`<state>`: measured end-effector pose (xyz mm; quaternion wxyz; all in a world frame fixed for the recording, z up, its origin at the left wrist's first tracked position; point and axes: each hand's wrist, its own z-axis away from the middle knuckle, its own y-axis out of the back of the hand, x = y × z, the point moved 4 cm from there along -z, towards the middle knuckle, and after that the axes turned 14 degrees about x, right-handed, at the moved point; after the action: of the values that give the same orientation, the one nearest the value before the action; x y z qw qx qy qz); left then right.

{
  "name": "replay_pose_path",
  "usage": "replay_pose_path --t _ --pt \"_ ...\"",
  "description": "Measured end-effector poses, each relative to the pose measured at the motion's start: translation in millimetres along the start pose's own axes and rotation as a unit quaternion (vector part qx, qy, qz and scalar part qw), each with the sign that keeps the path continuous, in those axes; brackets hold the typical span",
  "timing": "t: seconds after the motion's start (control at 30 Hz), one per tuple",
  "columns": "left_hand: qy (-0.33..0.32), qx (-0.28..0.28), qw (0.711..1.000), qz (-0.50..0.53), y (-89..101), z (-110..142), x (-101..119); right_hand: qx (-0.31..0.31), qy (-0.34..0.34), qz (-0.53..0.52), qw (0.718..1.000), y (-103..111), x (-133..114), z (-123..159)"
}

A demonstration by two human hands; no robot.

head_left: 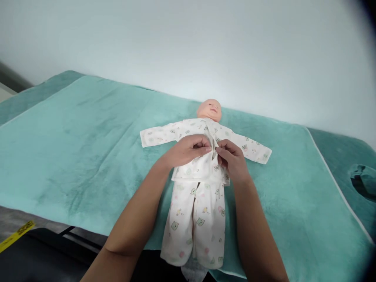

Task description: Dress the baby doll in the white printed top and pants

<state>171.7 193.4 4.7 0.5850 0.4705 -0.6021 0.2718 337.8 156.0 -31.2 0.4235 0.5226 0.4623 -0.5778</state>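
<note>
A baby doll (209, 109) lies on its back, dressed in a white printed top (188, 170) and matching trousers (182, 219). Both sleeves stretch out to the sides. At the middle of the chest, my left hand (190, 149) pinches one front edge of the top between thumb and fingers. Just beside it, my right hand (232, 156) pinches the other front edge. A narrow gap shows between the two edges there. Any fastener under my fingertips is too small to make out. Below the hands, the hem overlaps the waist of the trousers.
A green cloth (88, 149) with pale edging covers the table. Behind it rises a white wall (188, 47). The darker cover at the right has a hole (364, 182). A black chair (44, 254) and a yellow strip (17, 235) are at the lower left.
</note>
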Motion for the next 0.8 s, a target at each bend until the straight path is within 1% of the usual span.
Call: replay_pose_path --t 0.13,0.23,0.4,0.53,0.8 --pt "-0.022 0.002 1.000 -0.008 -6.0 -0.1 4.8 -0.007 0.001 0.000 1.000 0.7 3.3 -0.7" --pt "-0.016 0.005 1.000 -0.008 -6.5 0.0 5.9 -0.014 0.004 -0.003 1.000 0.6 3.4 -0.3" --pt "0.003 0.015 1.000 -0.013 -5.3 0.5 5.9 -0.009 -0.007 -0.024 1.000 0.2 5.0 -0.5" --pt "-0.001 0.013 1.000 -0.003 -5.9 0.4 6.7 0.000 -0.012 -0.034 0.999 0.7 5.9 -1.3" --pt "-0.002 0.020 1.000 -0.019 -6.9 0.3 5.6 -0.018 0.002 -0.003 1.000 0.8 4.5 -1.2"
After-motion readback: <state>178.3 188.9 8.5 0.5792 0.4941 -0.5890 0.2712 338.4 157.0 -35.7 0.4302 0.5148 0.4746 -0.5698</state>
